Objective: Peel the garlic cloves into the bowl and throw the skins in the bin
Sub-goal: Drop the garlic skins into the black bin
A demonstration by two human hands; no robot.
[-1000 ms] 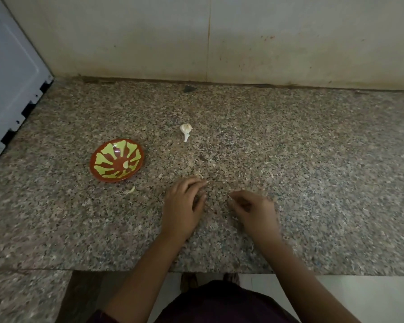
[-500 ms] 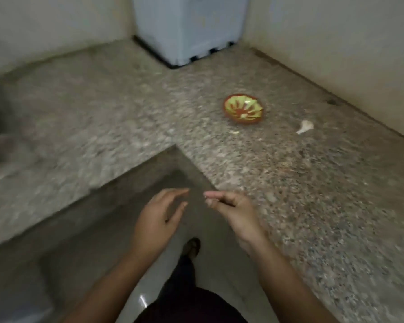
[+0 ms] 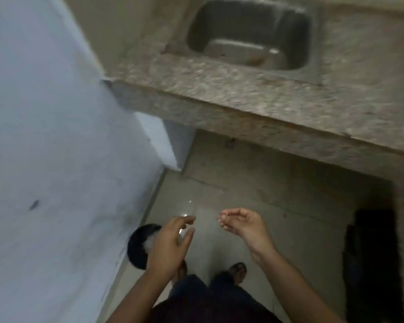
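Note:
A round dark bin [image 3: 137, 249] stands on the floor against the wall at the lower left, with something pale inside it. My left hand [image 3: 170, 245] hovers over the bin's right part with its fingers apart and nothing in it, hiding part of the rim. My right hand [image 3: 243, 226] is to the right of the bin, over the floor, its fingers curled and pinching small pale garlic skins [image 3: 221, 219] at the fingertips. The bowl and the garlic are out of view.
A steel sink [image 3: 196, 29] is set in the granite counter [image 3: 219, 89] at the top. A pale wall [image 3: 44, 159] fills the left side. A dark opening [image 3: 371, 252] lies under the counter at right. My feet [image 3: 237, 271] stand on the tiled floor.
The view has swung left from the counter with the bowl and garlic down to the floor and the bin. Both hands have left the counter; the left one now hangs over the bin.

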